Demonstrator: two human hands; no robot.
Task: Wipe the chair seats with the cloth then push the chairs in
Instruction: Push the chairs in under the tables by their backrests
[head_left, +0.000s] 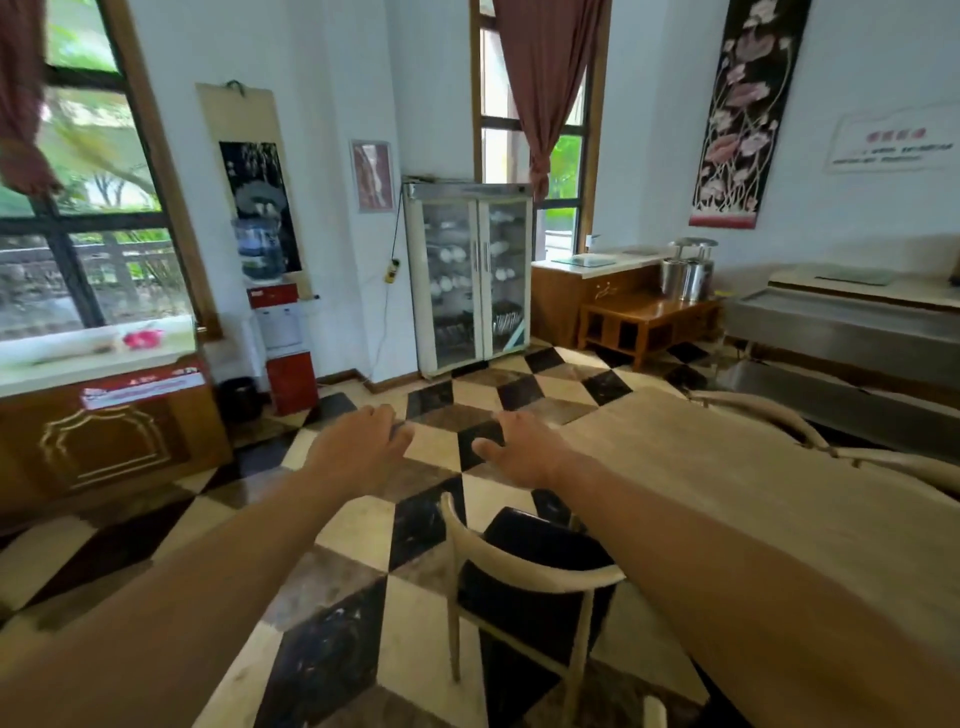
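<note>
Chair sat below your arms, tucked partway at the wooden table, no cloth visible. Your left hand and right hand hung loose and held nothing, so I'd grab the backrest evenly before shoving.

White walls, checkered floor, glass-door cabinet (dishes inside), daylit windows.

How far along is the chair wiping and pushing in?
No cloth shows. Both the left hand and right hand are held out empty over the floor. The near chair still stands out from the table, so pushing it in remains. Whether its seat was wiped cannot be told.
</note>
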